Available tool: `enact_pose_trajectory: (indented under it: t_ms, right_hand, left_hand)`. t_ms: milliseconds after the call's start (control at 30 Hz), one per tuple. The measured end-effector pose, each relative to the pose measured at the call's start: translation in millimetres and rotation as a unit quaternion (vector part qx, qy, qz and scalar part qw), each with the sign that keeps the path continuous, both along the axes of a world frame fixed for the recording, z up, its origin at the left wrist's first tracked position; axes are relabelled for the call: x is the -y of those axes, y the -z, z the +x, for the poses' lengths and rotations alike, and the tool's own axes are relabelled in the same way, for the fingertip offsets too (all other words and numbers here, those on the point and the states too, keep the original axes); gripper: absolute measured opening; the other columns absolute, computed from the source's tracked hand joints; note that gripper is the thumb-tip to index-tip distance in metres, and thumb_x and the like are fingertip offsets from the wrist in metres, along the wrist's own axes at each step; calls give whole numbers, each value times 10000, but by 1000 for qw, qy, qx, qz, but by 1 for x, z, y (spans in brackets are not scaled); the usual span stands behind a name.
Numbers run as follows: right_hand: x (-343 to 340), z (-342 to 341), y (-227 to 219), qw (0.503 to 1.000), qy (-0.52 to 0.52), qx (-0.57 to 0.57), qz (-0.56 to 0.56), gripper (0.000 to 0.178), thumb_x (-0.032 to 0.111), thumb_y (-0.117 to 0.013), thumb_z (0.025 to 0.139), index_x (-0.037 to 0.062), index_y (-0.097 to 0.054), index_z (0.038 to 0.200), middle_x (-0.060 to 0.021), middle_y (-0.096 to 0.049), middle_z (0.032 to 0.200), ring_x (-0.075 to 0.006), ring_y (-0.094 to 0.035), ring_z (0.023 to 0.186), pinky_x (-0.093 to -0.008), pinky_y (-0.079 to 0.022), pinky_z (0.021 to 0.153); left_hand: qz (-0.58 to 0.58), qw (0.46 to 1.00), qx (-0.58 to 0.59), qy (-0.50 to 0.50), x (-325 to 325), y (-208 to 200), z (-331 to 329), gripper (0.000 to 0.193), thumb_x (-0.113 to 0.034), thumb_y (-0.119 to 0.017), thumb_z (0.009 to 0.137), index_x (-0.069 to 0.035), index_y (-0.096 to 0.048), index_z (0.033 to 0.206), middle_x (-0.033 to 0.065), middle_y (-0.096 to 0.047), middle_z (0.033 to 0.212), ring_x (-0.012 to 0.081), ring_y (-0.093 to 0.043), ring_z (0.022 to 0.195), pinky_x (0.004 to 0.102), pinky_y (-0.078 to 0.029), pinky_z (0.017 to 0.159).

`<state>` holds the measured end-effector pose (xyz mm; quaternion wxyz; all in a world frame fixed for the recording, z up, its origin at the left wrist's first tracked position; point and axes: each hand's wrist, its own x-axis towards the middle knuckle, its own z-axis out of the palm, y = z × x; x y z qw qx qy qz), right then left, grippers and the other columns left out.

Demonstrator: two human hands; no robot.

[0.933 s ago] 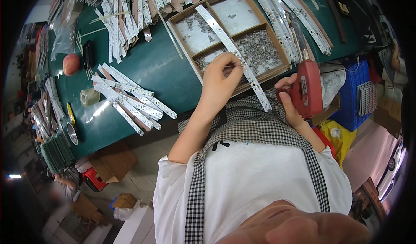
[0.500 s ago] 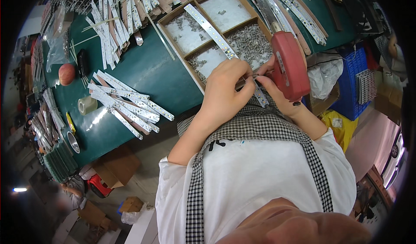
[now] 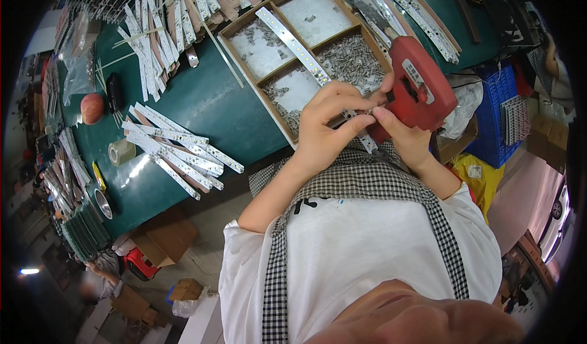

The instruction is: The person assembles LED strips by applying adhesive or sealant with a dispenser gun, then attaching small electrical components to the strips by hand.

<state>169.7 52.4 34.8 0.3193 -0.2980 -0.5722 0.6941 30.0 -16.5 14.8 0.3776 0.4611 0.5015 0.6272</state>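
- Head view: LED strip [image 3: 298,50] slants eleven to five o'clock over the compartment tray [image 3: 247,69], under the left hand [image 3: 330,118].
- Right hand [image 3: 406,139] grips red handheld tool [image 3: 440,102] at two o'clock; both hands' fingertips meet, anything pinched between too small to tell.
- Fingertip handling, seemingly; next calls for steadiness.

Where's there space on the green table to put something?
Bare green table shows between the big strip pile, small strip pile and divided tray. Another free patch lies between the tape roll, metal cup and small strip pile. Right of the divided tray, more strips crowd it.
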Motion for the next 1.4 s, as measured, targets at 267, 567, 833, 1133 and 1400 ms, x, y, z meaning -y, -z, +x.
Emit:
enact_pose_trajectory:
  t_ms: [267,567,833,1133,1400]
  right_hand:
    - [-10,11,12,1000,17,18,-5,379,13,-592,787,-14,-409,1117,-77,-485,984,-173,-568,815,-302,-460,750]
    - [-11,17,12,1000,-17,24,12,330,33,-561,829,-9,-405,1117,-85,-566,869,-133,-575,838,-270,-447,779]
    - [-11,19,14,1000,-13,21,-2,332,27,-564,826,-9,-406,1116,-86,-551,888,-134,-577,828,-257,-454,759]
    - [-11,21,18,999,-4,35,-26,366,9,-581,795,-9,-410,1118,-76,-468,1001,-164,-559,817,-291,-458,732]
    - [-11,22,19,999,-7,38,-33,355,14,-578,800,-13,-411,1112,-72,-471,985,-161,-558,819,-292,-459,733]
  left_hand:
    - [-133,967,88,-201,6,-9,-31,103,45,-600,780,66,-583,879,122,-626,842,162,-627,769,228,-495,687]
    - [-200,958,6,-205,-5,7,-35,137,11,-642,750,57,-582,864,73,-612,743,99,-604,690,207,-490,639]
    - [-220,956,-13,-192,-8,6,-37,107,14,-625,763,54,-595,857,85,-621,762,100,-599,687,213,-493,652]
    - [-238,952,37,-192,-11,7,-34,92,13,-565,801,80,-572,863,99,-617,786,126,-611,730,232,-499,678]
    - [-234,952,-21,-195,-14,9,-33,79,9,-560,799,68,-569,851,105,-619,778,133,-611,715,242,-500,680]
